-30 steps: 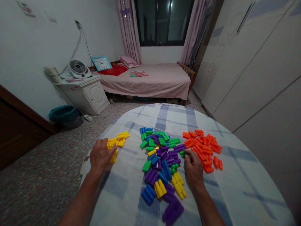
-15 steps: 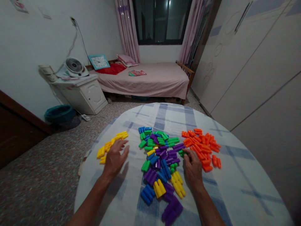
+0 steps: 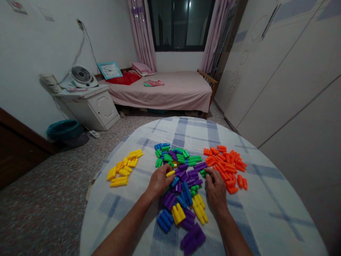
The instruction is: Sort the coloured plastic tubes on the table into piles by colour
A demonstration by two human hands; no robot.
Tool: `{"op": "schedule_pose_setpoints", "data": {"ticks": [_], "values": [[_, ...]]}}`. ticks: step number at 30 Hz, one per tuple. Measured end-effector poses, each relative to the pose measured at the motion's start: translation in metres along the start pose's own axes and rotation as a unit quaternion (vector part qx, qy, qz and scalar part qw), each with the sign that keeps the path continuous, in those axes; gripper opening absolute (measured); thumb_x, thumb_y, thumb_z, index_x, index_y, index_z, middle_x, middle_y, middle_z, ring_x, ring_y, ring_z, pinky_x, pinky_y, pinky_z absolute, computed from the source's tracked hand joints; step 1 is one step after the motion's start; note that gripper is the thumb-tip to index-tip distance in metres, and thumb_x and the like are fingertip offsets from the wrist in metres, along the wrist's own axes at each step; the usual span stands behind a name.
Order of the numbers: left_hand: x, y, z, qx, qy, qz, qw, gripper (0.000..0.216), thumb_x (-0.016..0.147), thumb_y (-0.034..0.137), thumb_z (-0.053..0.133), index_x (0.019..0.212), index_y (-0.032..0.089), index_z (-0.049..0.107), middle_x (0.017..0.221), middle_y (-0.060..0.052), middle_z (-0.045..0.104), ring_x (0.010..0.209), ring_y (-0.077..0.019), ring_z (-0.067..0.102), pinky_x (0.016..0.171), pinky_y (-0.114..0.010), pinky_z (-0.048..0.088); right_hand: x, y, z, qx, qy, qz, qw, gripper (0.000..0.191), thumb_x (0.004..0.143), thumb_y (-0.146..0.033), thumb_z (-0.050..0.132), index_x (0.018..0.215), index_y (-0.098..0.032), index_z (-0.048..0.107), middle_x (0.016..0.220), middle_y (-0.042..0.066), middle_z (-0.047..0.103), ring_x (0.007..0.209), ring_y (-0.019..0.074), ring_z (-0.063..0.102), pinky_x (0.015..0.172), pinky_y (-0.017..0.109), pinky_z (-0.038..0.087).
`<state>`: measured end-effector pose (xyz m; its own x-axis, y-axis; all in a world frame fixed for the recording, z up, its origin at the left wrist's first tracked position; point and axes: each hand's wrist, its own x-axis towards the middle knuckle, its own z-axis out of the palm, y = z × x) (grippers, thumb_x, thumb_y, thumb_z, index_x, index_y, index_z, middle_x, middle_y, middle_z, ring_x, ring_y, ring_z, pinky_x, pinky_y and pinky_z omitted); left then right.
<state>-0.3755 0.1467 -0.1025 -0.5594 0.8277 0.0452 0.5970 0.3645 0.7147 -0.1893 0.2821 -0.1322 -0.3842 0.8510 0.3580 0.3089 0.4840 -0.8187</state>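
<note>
My left hand (image 3: 160,181) is over the left side of the mixed pile, thumb and fingers closed around a small yellow plastic block (image 3: 170,173). My right hand (image 3: 216,186) lies at the pile's right side, its fingers curled on a small green block (image 3: 203,173) that they partly hide. Between the hands are purple blocks (image 3: 192,174), blue blocks (image 3: 187,193) and another knobbly green block (image 3: 195,189). Nearer to me lie yellow blocks (image 3: 178,214) and a large purple block (image 3: 193,239). More green blocks (image 3: 183,153) form the pile's far end.
Yellow blocks (image 3: 124,167) are grouped at the left, orange blocks (image 3: 227,165) at the right. All lie on a round table with a checked cloth (image 3: 266,199). Beyond it stand a bed (image 3: 170,90), a cabinet (image 3: 99,110) with a fan (image 3: 82,75), and a wardrobe (image 3: 287,78).
My left hand has moved right from the yellow group to the mixed pile and closed on a yellow block. My right hand stays at the green block. The view has shifted slightly.
</note>
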Motion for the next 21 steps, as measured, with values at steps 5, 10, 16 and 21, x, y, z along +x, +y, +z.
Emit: {"op": "schedule_pose_setpoints", "data": {"ticks": [5,10,16,21], "values": [[0.001,-0.007,0.001,-0.187,0.047,-0.036,0.981,0.015,0.075,0.030,0.057,0.083,0.018,0.054,0.074,0.001,0.059,0.072,-0.0144,0.058,0.065,-0.025,0.043,0.000,-0.002,-0.001,-0.006,0.000,0.001,1.000,0.022,0.085,-0.026,0.043,0.095,-0.020,0.061,0.094,0.006,0.062,0.091,0.0214,0.056,0.082,0.036,0.043],[0.002,-0.002,-0.011,-0.339,0.067,-0.097,0.933,0.035,0.073,0.034,0.058,0.103,0.015,0.057,0.081,-0.001,0.062,0.072,-0.0139,0.057,0.063,-0.024,0.044,0.000,0.001,0.000,-0.004,0.003,-0.002,1.000,0.022,0.085,-0.025,0.043,0.096,-0.020,0.061,0.095,0.006,0.062,0.091,0.0214,0.056,0.082,0.036,0.043],[-0.003,0.011,-0.017,-0.344,0.024,-0.085,0.935,0.034,0.069,0.037,0.067,0.094,0.015,0.062,0.081,-0.001,0.063,0.071,-0.0128,0.057,0.064,-0.024,0.044,0.000,0.004,0.002,0.000,0.006,-0.007,1.000,0.022,0.084,-0.023,0.043,0.096,-0.020,0.061,0.096,0.006,0.062,0.093,0.0214,0.056,0.084,0.037,0.043],[-0.004,0.010,-0.019,-0.332,0.052,-0.076,0.939,0.028,0.069,0.039,0.068,0.081,0.018,0.054,0.068,0.004,0.056,0.061,-0.0112,0.053,0.057,-0.022,0.043,-0.001,0.003,0.001,-0.003,0.003,0.004,1.000,0.022,0.085,-0.025,0.043,0.097,-0.020,0.061,0.097,0.006,0.062,0.092,0.0214,0.055,0.083,0.037,0.043]]}}
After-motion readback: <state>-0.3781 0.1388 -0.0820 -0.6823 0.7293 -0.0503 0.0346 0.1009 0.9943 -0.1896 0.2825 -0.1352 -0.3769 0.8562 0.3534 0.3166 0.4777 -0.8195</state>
